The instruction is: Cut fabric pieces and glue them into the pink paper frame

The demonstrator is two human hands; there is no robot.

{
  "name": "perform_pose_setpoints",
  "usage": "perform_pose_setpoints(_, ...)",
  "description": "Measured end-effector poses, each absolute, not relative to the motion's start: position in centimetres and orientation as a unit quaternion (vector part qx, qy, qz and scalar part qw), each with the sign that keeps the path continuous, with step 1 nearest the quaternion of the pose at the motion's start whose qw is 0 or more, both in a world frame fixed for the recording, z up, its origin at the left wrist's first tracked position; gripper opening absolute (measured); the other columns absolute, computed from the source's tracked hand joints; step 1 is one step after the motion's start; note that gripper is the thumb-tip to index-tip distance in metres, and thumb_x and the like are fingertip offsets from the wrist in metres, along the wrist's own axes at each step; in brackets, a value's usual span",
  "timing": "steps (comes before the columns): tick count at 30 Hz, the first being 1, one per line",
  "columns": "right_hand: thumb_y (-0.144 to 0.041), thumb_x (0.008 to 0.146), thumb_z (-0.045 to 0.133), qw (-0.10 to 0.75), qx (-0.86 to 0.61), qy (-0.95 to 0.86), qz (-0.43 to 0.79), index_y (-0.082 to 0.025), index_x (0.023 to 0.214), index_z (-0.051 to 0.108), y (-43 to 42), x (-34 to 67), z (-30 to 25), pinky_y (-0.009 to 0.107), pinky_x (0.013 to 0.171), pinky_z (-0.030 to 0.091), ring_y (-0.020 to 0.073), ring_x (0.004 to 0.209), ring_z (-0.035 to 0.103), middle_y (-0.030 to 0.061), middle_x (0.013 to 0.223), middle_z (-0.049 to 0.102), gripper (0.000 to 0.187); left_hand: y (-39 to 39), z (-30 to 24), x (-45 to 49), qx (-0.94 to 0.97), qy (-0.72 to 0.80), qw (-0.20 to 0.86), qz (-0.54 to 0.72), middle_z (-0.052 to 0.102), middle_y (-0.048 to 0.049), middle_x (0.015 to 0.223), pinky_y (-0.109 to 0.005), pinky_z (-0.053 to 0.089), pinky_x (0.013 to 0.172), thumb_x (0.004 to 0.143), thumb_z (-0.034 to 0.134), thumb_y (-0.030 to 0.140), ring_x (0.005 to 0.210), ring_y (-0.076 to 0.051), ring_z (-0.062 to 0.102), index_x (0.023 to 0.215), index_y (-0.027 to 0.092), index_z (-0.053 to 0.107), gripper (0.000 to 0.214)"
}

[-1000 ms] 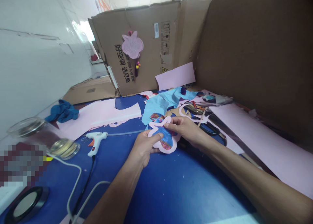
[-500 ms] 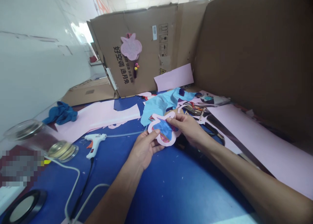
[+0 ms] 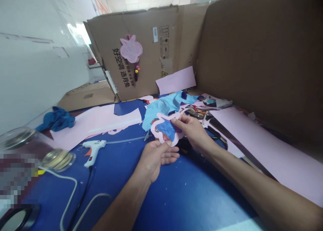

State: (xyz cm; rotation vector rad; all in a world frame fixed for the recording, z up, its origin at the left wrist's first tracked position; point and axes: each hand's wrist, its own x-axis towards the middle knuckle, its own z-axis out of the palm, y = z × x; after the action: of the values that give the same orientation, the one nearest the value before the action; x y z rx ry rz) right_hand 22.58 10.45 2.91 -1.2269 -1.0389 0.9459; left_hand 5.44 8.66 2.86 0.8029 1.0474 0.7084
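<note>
Both my hands hold a pink flower-shaped cutout with blue patterned cloth glued in its middle, lifted a little above the blue table. My left hand pinches its lower edge between thumb and fingers. My right hand pinches its right side with thumb and forefinger. A white glue gun lies on the table to the left of my left hand.
Light blue fabric and cloth scraps lie behind the cutout. Pink paper sheets spread left and right. Cardboard walls stand behind and right, one bearing a pink ornament. A glass jar, a blue rag and cords lie left.
The cutout has been lifted and tilted up toward me. My left hand slid from its left side down to its lower edge. The view shifted slightly right.
</note>
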Motion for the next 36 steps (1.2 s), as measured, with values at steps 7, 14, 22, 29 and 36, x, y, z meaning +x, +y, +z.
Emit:
perform_pose_setpoints(7, -0.060, 0.076, 0.085, 0.600, -0.515, -0.448, 0.417, -0.022, 0.067, 0.062, 10.6, 22.7, 2.6, 0.030, 0.059, 0.035, 0.0146, 0.061, 0.047, -0.0014, 0.066, 0.058, 0.046, 8.5, 2.8, 5.9, 0.374, 0.494, 0.716, 0.321, 0.083, -0.0186, 0.087, -0.022, 0.060, 0.056, 0.100, 0.071, 0.021, 0.064, -0.019, 0.079, 0.095, 0.009, 0.071, 0.013)
perform_pose_setpoints(14, -0.062, 0.075, 0.084, 0.593, -0.520, -0.452, 0.416, -0.022, 0.068, 0.062, 10.6, 22.7, 2.7, 0.031, 0.060, 0.036, 0.0151, 0.062, 0.047, -0.0014, 0.067, 0.059, 0.046, 8.5, 2.7, 5.9, 0.370, 0.499, 0.714, 0.323, 0.083, -0.0180, 0.086, -0.022, 0.060, 0.057, 0.100, 0.072, 0.019, 0.065, -0.019, 0.079, 0.097, 0.009, 0.071, 0.011)
perform_pose_setpoints(22, -0.060, 0.075, 0.085, 0.596, -0.517, -0.450, 0.418, -0.021, 0.070, 0.066, 10.4, 22.5, 3.0, 0.031, 0.060, 0.037, 0.0148, 0.063, 0.047, -0.0012, 0.068, 0.060, 0.043, 8.5, 2.6, 5.9, 0.367, 0.496, 0.715, 0.328, 0.082, -0.0179, 0.086, -0.025, 0.060, 0.060, 0.099, 0.072, 0.021, 0.065, -0.019, 0.079, 0.096, 0.009, 0.073, 0.012)
perform_pose_setpoints(29, -0.063, 0.076, 0.084, 0.583, -0.525, -0.459, 0.417, -0.022, 0.072, 0.067, 10.3, 22.6, 3.1, 0.031, 0.059, 0.036, 0.0147, 0.060, 0.045, -0.0013, 0.067, 0.060, 0.044, 9.0, 1.9, 5.4, 0.371, 0.447, 0.724, 0.372, 0.083, -0.0140, 0.095, -0.030, 0.062, 0.077, 0.087, 0.083, 0.017, 0.081, -0.021, 0.080, 0.097, 0.012, 0.077, 0.013)
perform_pose_setpoints(36, -0.061, 0.076, 0.085, 0.585, -0.514, -0.461, 0.425, -0.020, 0.078, 0.075, 10.4, 22.5, 2.9, 0.030, 0.059, 0.037, 0.0153, 0.063, 0.048, 0.0002, 0.069, 0.064, 0.042, 9.8, 1.9, 4.6, 0.331, 0.406, 0.744, 0.415, 0.083, -0.0109, 0.101, -0.030, 0.061, 0.078, 0.086, 0.085, 0.025, 0.085, -0.019, 0.078, 0.107, 0.016, 0.075, 0.025)
